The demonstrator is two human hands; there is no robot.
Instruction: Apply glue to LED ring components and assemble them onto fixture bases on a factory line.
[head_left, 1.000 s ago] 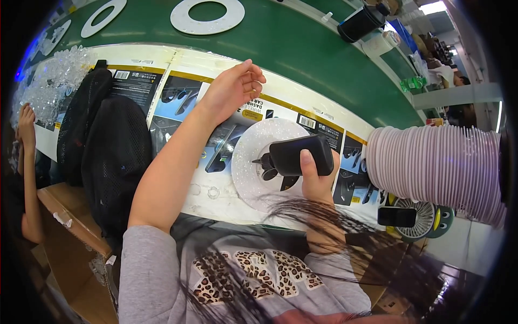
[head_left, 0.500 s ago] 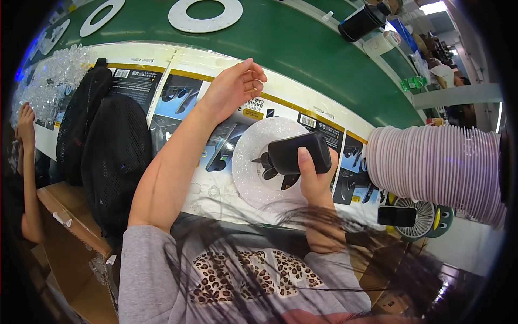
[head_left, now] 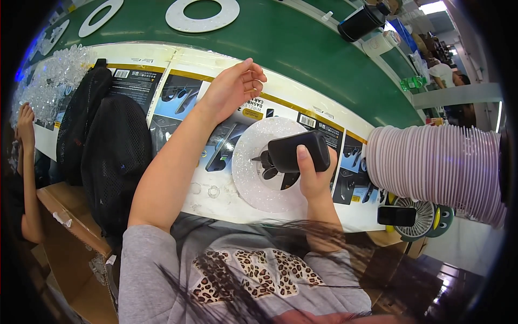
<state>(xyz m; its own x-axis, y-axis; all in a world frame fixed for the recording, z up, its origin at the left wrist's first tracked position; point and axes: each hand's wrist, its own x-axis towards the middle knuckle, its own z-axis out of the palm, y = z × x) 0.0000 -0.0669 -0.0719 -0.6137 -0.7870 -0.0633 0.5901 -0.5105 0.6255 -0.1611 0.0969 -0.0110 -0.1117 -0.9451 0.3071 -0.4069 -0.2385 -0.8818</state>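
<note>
My right hand [head_left: 317,174] is wrapped around a black squeeze bottle [head_left: 297,153], tipped on its side with its pointed nozzle to the left. Below the bottle lies a white, glittery flat ring [head_left: 249,186]; the nozzle is over the ring's inner part, and whether it touches is hard to tell. My left hand [head_left: 236,89] hovers beyond the ring to the left, with loosely curled fingers and nothing in them. Under the ring, printed cardboard sheets [head_left: 202,183] cover the worktop.
At right stands a long stack of white rings [head_left: 431,164], with a small fan [head_left: 418,218] near it. Black mesh bags [head_left: 116,156] lie at left by clear plastic pieces [head_left: 62,81]. More rings [head_left: 229,15] rest on the green belt [head_left: 286,48]. A co-worker's hand [head_left: 25,124] shows far left.
The rings on the green belt have shifted slightly left. The bottle in my right hand has moved a touch to the left. My left hand stays in place. Loose hair has swung lower.
</note>
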